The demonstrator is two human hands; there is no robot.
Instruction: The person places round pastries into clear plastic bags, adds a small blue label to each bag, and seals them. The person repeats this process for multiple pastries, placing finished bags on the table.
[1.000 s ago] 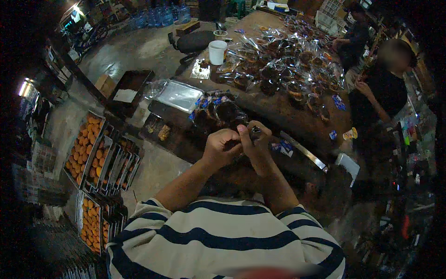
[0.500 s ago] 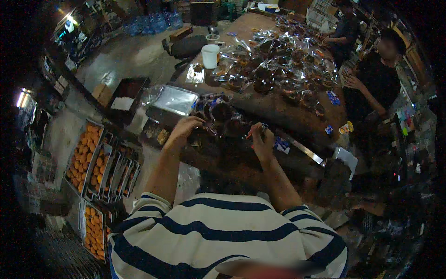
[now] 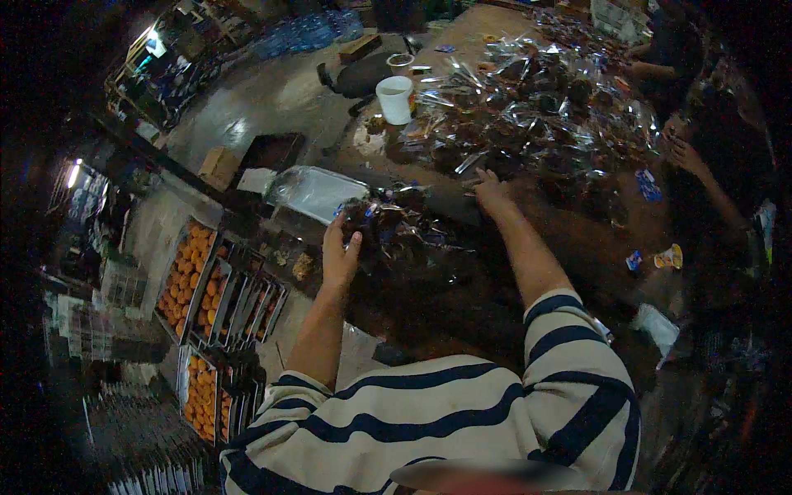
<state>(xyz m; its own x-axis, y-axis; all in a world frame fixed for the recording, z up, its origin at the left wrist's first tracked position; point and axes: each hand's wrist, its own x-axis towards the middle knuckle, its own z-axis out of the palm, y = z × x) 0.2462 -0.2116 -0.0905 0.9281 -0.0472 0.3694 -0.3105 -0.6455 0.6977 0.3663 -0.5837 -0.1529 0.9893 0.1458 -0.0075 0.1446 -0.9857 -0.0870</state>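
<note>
My left hand [image 3: 340, 254] rests at the left edge of a small heap of dark pastries in clear wrappers [image 3: 396, 227] on the wooden table [image 3: 577, 247], its fingers curled around one wrapped piece. My right hand [image 3: 492, 191] is stretched forward, fingers spread, touching the near edge of a big pile of clear-wrapped pastries [image 3: 536, 107] in the table's middle. Whether it grips anything there is unclear. Both forearms are bare below striped sleeves.
A white cup [image 3: 395, 98] stands at the pile's far left. A clear plastic tray [image 3: 313, 191] lies left of my left hand. Racks of orange buns [image 3: 194, 272] stand on the floor at left. Another person [image 3: 709, 181] sits at the table's right, hands raised.
My hands were together near my chest a second ago. They have since parted and reached out, the left to the near heap, the right further to the big pile.
</note>
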